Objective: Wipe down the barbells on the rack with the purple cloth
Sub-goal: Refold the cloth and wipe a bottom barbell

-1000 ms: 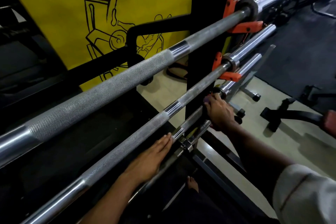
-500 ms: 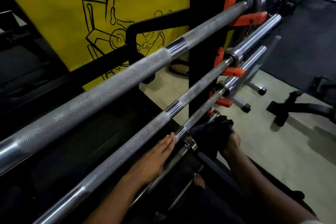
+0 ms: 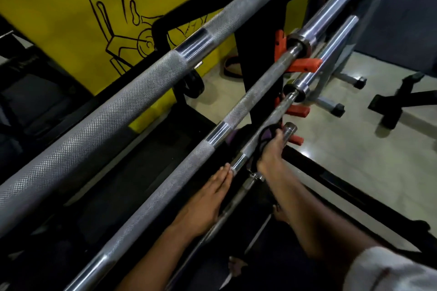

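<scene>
While the left hand (image 3: 208,203) lies flat with straight fingers against the third bar (image 3: 262,139), fingertips just at its smooth collar, the right hand (image 3: 269,151) is curled around the cloth (image 3: 266,136) and clamps it onto that same bar, just beyond the left hand. Cloth reads dark here, with a purple patch showing at the far side of the grip; most of it is hidden under the fingers.

Rack (image 3: 262,38) holds the bars on orange hooks (image 3: 305,65). Top bar (image 3: 132,104) and second bar (image 3: 186,165) run diagonally above the worked one. A fourth, thinner bar (image 3: 287,131) sits lowest, its end just beside the right hand.

Handling, judged: bars are steel, stiff and heavy, and rest in the hooks, so they need no lifting; they may roll under a sideways pull, hence the flat left hand as a steadier. Knurled sections will drag on fabric and snag loose threads; polished bands and sleeves will let the cloth slide freely. Cloth is soft and light, and conforms well if wrapped fully round the shaft. Best hold: cloth bunched in the palm, fingers closed around the bar, stroke along its length. Fingers near the hooks risk pinching.

Progress cannot be told from the surfaces.
</scene>
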Available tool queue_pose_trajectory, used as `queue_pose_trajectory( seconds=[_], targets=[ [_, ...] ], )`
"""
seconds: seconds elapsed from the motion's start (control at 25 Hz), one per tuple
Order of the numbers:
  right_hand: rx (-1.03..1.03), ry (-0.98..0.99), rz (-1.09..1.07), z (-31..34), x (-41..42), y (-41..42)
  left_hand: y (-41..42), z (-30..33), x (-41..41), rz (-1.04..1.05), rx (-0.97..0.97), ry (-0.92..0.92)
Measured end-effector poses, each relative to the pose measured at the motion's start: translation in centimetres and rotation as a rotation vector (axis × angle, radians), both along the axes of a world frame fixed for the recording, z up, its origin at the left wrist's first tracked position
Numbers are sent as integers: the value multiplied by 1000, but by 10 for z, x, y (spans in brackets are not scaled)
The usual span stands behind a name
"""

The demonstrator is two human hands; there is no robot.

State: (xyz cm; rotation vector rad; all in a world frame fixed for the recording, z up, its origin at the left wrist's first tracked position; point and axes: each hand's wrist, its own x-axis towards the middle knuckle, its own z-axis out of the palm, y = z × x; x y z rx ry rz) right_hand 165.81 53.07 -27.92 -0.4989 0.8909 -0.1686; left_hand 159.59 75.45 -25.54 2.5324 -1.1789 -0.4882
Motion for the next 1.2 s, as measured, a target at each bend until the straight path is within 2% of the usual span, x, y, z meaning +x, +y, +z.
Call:
queue_pose_trajectory(
  seconds=[0.16, 0.36, 0.44, 0.56, 0.72, 0.88, 0.96, 1.04, 1.12, 1.2],
  targets=[
    [-38, 53, -56, 3, -6, 25, -1, 6, -2, -1, 18, 16],
    [-186, 177, -180, 4, 38, -43, 1, 1, -2, -4, 12, -24],
    [-216, 158, -99, 6, 36, -57, 1, -1, -2, -3, 10, -32],
    [-222, 69, 22, 8, 22, -32, 2, -8, 0, -13, -4, -49],
    [-283, -30, 385, -13, -30, -2, 2, -11, 1, 1, -16, -48],
    [-439, -76, 673, 2, -86, -26, 3, -17, -2, 46, -32, -95],
    [-351, -215, 702, 16, -104, -40, 3, -15, -6, 76, -101, -234],
    [-201, -338, 680, 38, -112, -50, -1, -10, -19, 199, -270, -288],
    [-139, -359, 676, 53, -113, -55, -14, 4, -38, 335, -453, -126],
    [-82, -354, 712, 60, -106, -57, -34, 16, -53, 456, -577, 228]
  ],
)
